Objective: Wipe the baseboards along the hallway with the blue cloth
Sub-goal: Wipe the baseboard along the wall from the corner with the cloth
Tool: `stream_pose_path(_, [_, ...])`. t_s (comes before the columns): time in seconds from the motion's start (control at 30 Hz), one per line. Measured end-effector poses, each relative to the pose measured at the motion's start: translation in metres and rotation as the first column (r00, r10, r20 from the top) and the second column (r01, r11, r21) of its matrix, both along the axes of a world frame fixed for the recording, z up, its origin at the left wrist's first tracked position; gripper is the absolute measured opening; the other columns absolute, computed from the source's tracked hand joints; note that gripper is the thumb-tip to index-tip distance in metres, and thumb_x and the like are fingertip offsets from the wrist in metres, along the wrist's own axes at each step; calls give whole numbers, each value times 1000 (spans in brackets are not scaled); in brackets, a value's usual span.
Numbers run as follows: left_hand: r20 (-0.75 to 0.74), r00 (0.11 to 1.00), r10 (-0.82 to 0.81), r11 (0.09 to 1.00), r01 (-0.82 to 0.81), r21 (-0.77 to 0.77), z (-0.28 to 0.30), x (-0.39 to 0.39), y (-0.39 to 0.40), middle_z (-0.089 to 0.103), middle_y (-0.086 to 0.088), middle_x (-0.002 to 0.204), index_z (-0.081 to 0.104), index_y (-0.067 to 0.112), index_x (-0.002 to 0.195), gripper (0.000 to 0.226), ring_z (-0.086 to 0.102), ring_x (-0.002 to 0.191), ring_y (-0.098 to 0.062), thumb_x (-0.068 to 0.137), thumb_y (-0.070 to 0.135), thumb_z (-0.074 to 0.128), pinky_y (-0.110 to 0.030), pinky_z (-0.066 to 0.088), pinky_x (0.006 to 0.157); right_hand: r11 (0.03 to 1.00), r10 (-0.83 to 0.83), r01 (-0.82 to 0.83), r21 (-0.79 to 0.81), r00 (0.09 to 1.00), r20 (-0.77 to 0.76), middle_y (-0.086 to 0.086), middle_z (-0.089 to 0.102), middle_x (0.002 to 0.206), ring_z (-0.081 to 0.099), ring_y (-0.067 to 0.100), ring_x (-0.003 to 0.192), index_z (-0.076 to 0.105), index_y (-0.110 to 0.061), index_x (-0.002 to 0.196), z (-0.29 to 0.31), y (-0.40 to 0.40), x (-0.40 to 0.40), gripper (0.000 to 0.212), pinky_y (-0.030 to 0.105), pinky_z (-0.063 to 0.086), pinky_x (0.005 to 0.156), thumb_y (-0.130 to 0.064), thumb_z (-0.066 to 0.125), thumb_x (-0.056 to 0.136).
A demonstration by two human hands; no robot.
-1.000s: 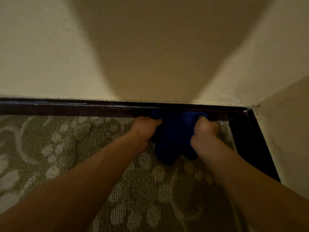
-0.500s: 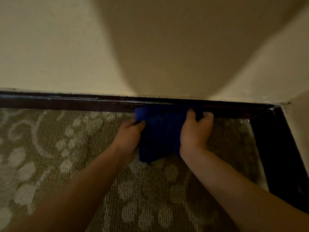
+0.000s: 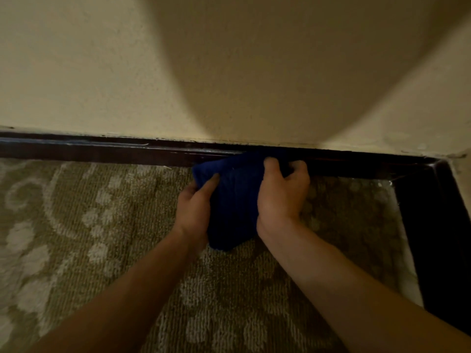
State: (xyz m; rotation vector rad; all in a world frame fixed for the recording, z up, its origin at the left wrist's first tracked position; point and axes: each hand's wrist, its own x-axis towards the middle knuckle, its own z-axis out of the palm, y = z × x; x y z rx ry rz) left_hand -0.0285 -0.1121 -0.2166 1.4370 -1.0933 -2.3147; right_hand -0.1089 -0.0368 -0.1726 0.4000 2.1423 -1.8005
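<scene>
A dark brown baseboard [image 3: 102, 151] runs along the foot of the cream wall and turns a corner at the right, where a second stretch [image 3: 433, 225] runs toward me. The blue cloth [image 3: 234, 194] is bunched against the baseboard near the middle and hangs down onto the carpet. My left hand [image 3: 195, 207] grips the cloth's left side. My right hand [image 3: 283, 192] grips its right side, fingertips at the top edge of the baseboard.
A beige carpet [image 3: 102, 225] with a pale scroll pattern covers the floor. The cream wall [image 3: 127, 72] carries my shadow in its middle. A second wall [image 3: 466, 179] juts in at the right corner.
The cloth and both hands have slid left along the baseboard, away from the right corner. My fingers have shifted on the cloth, which now shows more of its top edge.
</scene>
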Motion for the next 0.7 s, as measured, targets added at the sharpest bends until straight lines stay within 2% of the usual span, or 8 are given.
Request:
stream_pose_path(0.1, [13, 998, 58, 997, -57, -55, -3, 1, 4, 74, -8, 102, 67, 17, 111, 19, 72, 92, -26, 97, 24, 56, -42, 58, 82, 996, 36, -27, 89, 994, -102, -2, 60, 82, 59, 15, 73, 53, -14, 92, 1, -26, 17, 9, 34, 51, 68, -20, 59, 89])
stream_pose_path(0.17, [35, 991, 128, 985, -123, -122, -5, 1, 10, 72, -8, 92, 67, 17, 104, 17, 70, 85, -26, 99, 21, 51, -42, 57, 79, 979, 155, -137, 148, 981, -117, -6, 59, 78, 59, 16, 74, 54, -15, 91, 4, -38, 27, 10, 34, 51, 71, -22, 60, 88])
stream_pose_path(0.23, [36, 991, 132, 981, -125, -148, -6, 2, 12, 72, -10, 96, 67, 16, 107, 18, 69, 91, -30, 99, 22, 52, -44, 56, 82, 969, 205, -190, 155, 975, -85, -5, 60, 76, 60, 15, 72, 56, -15, 89, 5, -34, 23, 11, 33, 52, 70, -24, 62, 86])
stream_pose_path(0.33, [-6, 999, 47, 991, -48, -121, -4, 2, 9, 72, -6, 113, 67, 22, 116, 22, 69, 105, -26, 97, 27, 58, -45, 55, 93, 988, 102, -96, 125, 994, -46, 4, 65, 80, 63, 19, 74, 58, -13, 85, 1, -8, 2, 11, 40, 57, 71, -22, 64, 84])
stream_pose_path(0.4, [-17, 1000, 6, 994, -8, -110, -4, 1, 6, 72, -3, 114, 69, 25, 113, 20, 69, 105, -24, 95, 29, 60, -47, 54, 94, 995, 21, -17, 100, 999, -41, 2, 59, 78, 58, 16, 71, 55, -11, 86, 2, -1, -5, 10, 33, 53, 64, -19, 61, 89])
stream_pose_path(0.47, [-19, 1000, 6, 995, -8, -96, -4, 1, 4, 73, -5, 113, 68, 23, 112, 19, 70, 104, -25, 96, 28, 59, -48, 55, 94, 994, -14, 20, 106, 999, -50, -2, 54, 78, 53, 11, 68, 52, -11, 93, 3, -13, 2, 10, 27, 46, 60, -20, 57, 92])
stream_pose_path(0.6, [27, 999, 41, 993, -37, -109, -1, 1, 2, 74, -9, 101, 67, 25, 99, 12, 72, 93, -29, 98, 23, 55, -48, 57, 87, 968, 132, -113, 223, 988, -75, -6, 49, 75, 48, 9, 61, 49, -11, 104, 6, -43, 24, 18, 33, 47, 64, -25, 53, 95])
stream_pose_path(0.7, [70, 996, 54, 993, -47, -105, -3, 2, 2, 73, -10, 103, 67, 18, 108, 15, 71, 93, -29, 98, 22, 56, -46, 59, 83, 960, 193, -175, 219, 979, -62, -5, 49, 76, 51, 15, 67, 49, -8, 105, 5, -36, 21, 19, 36, 50, 71, -23, 52, 95])
